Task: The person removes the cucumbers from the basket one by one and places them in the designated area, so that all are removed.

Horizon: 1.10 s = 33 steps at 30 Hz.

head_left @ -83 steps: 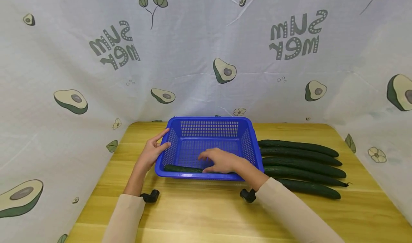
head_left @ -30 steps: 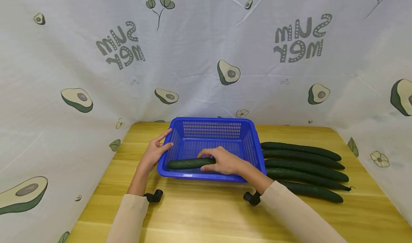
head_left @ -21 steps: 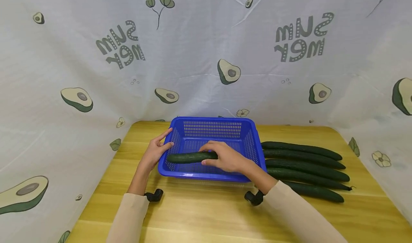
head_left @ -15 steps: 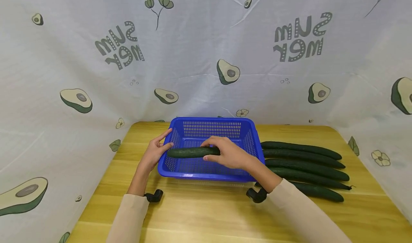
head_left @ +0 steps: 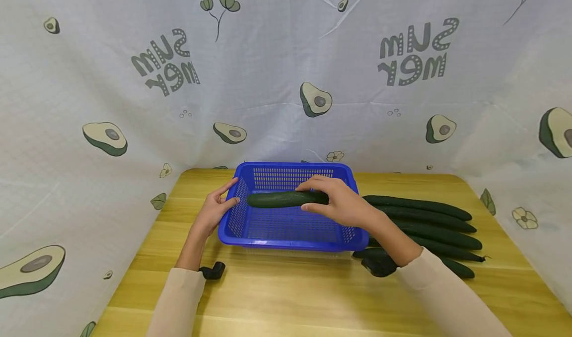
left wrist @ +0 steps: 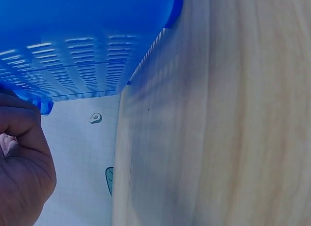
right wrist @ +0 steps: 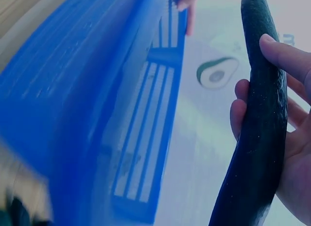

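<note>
A dark green cucumber (head_left: 281,199) is held crosswise over the blue plastic basket (head_left: 292,245). My right hand (head_left: 341,203) grips it near its right end. In the right wrist view the fingers curl round the cucumber (right wrist: 262,114), with the thumb along one side, and it stands above the basket rim. My left hand (head_left: 212,213) holds the basket's left rim, thumb over the edge on the inner side. The left wrist view shows the left hand's (left wrist: 24,163) bent fingers right at the rim, partly cut off by the frame. Bare slotted floor shows inside the basket.
Several cucumbers (head_left: 440,234) lie side by side on the wooden table (head_left: 286,297), right of the basket, partly covered by the right forearm. Behind the table hangs a white curtain (head_left: 268,69) printed with avocados. A black wrist mount (head_left: 213,271) sits at the left cuff.
My right hand has taken hold of the cucumber by the basket's near wall, lifted it, and carried it away from me and to the right. The left hand stays on the rim.
</note>
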Each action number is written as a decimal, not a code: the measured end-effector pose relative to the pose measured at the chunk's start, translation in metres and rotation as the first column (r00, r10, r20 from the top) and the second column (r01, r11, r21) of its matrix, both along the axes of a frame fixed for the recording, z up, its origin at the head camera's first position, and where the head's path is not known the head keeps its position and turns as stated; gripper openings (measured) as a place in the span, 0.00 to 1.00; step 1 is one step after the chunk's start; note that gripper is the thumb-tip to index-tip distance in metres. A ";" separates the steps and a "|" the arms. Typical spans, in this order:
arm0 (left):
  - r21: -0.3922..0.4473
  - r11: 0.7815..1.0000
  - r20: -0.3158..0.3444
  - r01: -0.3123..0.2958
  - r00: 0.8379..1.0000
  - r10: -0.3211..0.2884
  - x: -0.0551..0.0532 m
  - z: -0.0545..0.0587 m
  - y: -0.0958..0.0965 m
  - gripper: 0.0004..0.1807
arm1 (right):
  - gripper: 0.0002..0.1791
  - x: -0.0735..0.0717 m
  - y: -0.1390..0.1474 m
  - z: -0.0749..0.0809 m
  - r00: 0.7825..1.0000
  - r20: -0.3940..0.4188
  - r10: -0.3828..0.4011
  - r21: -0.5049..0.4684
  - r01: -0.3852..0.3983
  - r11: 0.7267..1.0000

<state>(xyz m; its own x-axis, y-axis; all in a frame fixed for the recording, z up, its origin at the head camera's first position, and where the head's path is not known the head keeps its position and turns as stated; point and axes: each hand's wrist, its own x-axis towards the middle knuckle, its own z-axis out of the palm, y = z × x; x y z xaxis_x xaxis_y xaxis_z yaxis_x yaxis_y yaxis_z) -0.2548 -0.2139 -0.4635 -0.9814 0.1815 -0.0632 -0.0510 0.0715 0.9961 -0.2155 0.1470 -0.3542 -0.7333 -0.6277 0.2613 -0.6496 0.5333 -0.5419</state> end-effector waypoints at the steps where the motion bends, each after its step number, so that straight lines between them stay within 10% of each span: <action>1: 0.001 1.000 0.000 0.000 1.000 0.000 0.000 0.000 0.000 0.36 | 0.21 0.000 0.006 0.000 1.000 -0.004 -0.009 0.003 0.009 1.000; 33: 0.084 0.996 0.003 -0.031 1.000 0.030 0.006 -0.002 -0.013 0.35 | 0.23 0.062 0.165 -0.041 0.937 -0.138 -0.320 0.093 0.334 0.938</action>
<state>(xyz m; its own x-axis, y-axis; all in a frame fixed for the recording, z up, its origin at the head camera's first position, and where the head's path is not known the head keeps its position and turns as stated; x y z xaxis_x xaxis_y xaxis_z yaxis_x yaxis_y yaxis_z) -0.2485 -0.2266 -0.4657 -0.9864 0.1561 -0.0509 -0.0538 -0.0142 0.9985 -0.1537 0.3121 -0.3951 -0.8711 -0.3885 0.3004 -0.4844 0.7803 -0.3956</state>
